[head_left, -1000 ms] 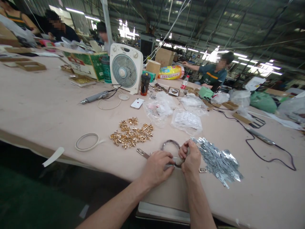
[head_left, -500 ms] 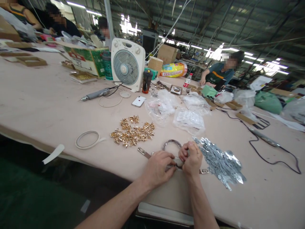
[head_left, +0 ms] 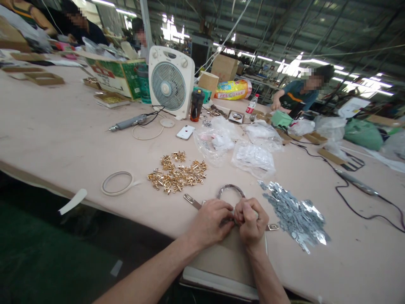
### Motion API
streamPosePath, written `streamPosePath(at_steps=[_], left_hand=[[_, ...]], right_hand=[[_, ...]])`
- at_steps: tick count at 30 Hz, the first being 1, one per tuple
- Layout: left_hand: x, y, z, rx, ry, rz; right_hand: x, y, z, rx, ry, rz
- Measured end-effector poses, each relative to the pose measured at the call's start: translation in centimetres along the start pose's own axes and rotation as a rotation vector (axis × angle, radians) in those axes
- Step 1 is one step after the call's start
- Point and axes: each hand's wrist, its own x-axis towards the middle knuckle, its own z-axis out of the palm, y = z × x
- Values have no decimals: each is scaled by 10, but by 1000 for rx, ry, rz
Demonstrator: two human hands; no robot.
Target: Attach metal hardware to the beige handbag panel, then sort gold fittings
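A flat beige piece like a handbag (head_left: 226, 261) lies at the table's front edge, a dark ring-shaped handle (head_left: 230, 187) at its far side. A brown strap (head_left: 192, 201) with a metal fitting sticks out left; another metal fitting (head_left: 272, 227) shows at right. My left hand (head_left: 213, 221) has its fingers curled over the bag's upper edge. Close beside it, my right hand (head_left: 251, 221) is closed in a fist at the foot of the handle; what it pinches is hidden. Gold metal fittings (head_left: 177, 173) lie in a heap behind, and thin silver metal plates (head_left: 297, 215) at right.
A roll of white tape (head_left: 117, 183) lies left. Farther back are a phone (head_left: 185, 132), clear plastic bags (head_left: 253, 159), a grey corded tool (head_left: 128, 122), a box fan (head_left: 171, 82) and a tumbler (head_left: 196, 105). Another corded tool (head_left: 357, 183) lies right. A co-worker (head_left: 300, 93) sits across.
My right fist has moved a little down and left, closer to my left hand. My left hand stays on the bag. The whole view has shifted slightly.
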Motion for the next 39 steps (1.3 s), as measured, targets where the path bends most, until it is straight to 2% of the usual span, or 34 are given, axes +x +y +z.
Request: streamPosePath(at_steps=[6, 9, 11, 15, 17, 19, 22, 28, 32, 39], left_hand=[[-2, -5, 3, 13, 11, -5], [-3, -2, 0, 44, -3, 1], [-3, 2, -3, 86, -36, 5], [-3, 10, -7, 188, -108, 8], [-2, 11, -7, 215, -117, -1], [-2, 11, -5, 218, -111, -14], [0, 10, -2, 215, -102, -32], [3, 11, -1, 202, -92, -47], [4, 10, 0, 193, -88, -59], [6, 13, -3, 176, -129, -72]], right_hand=[[-25, 1, -6, -171, -150, -259], [-28, 0, -3, -174, -134, -272], [-22, -3, -1, -80, -36, -183], [0, -20, -5, 260, 280, 66], [6, -29, -10, 381, 392, 93], [5, -34, -14, 421, 436, 62], [-4, -35, -12, 390, 423, -7], [-17, -26, 5, 336, 327, -87], [-19, -22, 11, 293, 321, -162], [-24, -14, 14, -1, 286, -207]])
